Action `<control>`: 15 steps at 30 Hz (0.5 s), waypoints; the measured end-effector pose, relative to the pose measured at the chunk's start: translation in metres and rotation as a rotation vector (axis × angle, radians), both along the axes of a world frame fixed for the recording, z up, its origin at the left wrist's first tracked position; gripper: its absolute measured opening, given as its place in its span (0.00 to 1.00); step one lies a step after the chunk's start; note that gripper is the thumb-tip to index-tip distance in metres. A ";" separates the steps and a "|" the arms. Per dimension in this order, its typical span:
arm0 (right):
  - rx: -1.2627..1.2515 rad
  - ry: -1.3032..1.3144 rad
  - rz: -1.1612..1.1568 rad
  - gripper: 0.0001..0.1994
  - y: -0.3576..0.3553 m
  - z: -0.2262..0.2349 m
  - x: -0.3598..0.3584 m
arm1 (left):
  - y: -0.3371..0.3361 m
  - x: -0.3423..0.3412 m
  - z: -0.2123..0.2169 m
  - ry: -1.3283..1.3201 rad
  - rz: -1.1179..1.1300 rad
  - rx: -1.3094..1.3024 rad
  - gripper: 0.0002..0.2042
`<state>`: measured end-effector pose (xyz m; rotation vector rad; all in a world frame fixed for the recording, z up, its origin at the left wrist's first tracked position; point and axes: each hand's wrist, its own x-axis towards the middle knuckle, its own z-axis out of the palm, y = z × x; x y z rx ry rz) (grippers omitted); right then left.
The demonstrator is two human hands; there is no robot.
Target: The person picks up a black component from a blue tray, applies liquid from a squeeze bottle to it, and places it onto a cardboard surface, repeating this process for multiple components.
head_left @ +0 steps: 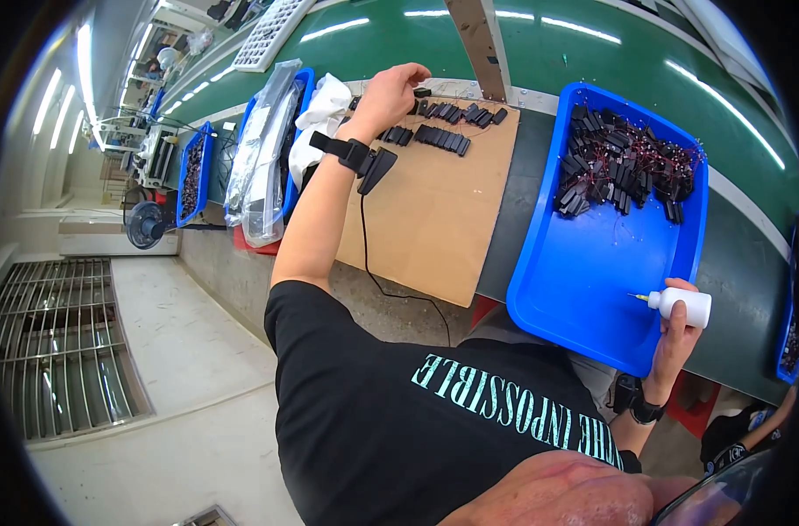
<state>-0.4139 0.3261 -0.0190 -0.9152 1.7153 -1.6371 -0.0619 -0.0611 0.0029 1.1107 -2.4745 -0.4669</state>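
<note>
My left hand (395,95) reaches to the far edge of a brown cardboard sheet (430,215). Its fingers are curled over small black blocks with thin wires; whatever is between the fingertips is hidden. Beside it, more black blocks (443,140) lie side by side in short rows. My right hand (674,337) is wrapped round a white squeeze bottle (690,309) with a thin needle tip pointing left. The bottle is tilted onto its side above the near right rim of a blue tray (539,289). A heap of black wired blocks (623,162) fills the tray's far part.
A green conveyor belt (539,53) runs behind the table, with a brown post (480,48) at its edge. White cloth (325,110) and clear plastic bags (263,167) lie left of the cardboard. A black cable (364,245) hangs from my left wrist strap. Another person's arm (767,430) shows at lower right.
</note>
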 end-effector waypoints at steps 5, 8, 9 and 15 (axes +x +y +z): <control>-0.003 0.019 0.015 0.16 0.002 -0.001 -0.003 | -0.011 -0.001 -0.017 -0.206 0.005 -0.199 0.13; 0.006 0.005 0.028 0.16 0.002 0.001 -0.004 | -0.019 -0.007 -0.014 -0.344 0.052 -0.176 0.13; 0.007 0.006 0.027 0.16 0.003 0.000 -0.004 | -0.024 -0.009 -0.012 -0.414 0.094 -0.120 0.14; -0.007 0.027 0.026 0.16 0.002 -0.001 -0.003 | -0.031 -0.016 -0.014 -0.435 0.222 -0.137 0.15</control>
